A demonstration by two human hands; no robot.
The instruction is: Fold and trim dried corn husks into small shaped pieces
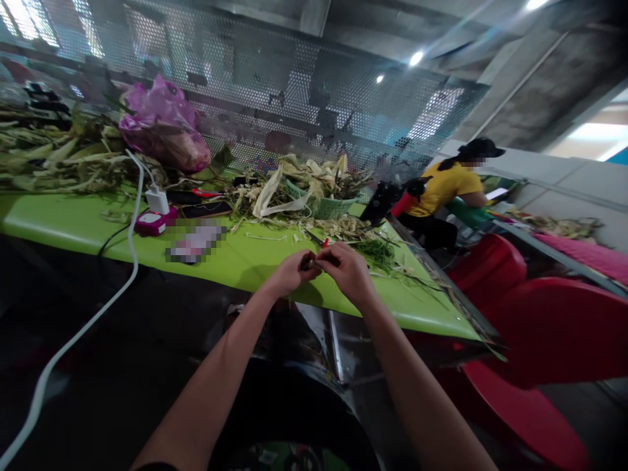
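Note:
My left hand (293, 271) and my right hand (347, 269) meet just above the front part of the green tabletop (245, 261). Both are closed, fingertips pinched together around something small that I cannot make out. Right behind my right fingers shows a red-ended tool (325, 243) with a thin dark part, perhaps a blade; its far end is hidden by the hand. Beyond my hands stands a green basket (336, 208) heaped with dry, pale husks (314, 175). Green shreds (380, 255) lie to the right of my right hand.
A pink power socket (156, 222) with a white cable (133, 242) and a blurred-out flat object (195, 242) lie left. Behind are a purple bag (161, 124) and piled stalks (59, 154). Red chairs (564, 327) and a person in yellow (436, 186) are right.

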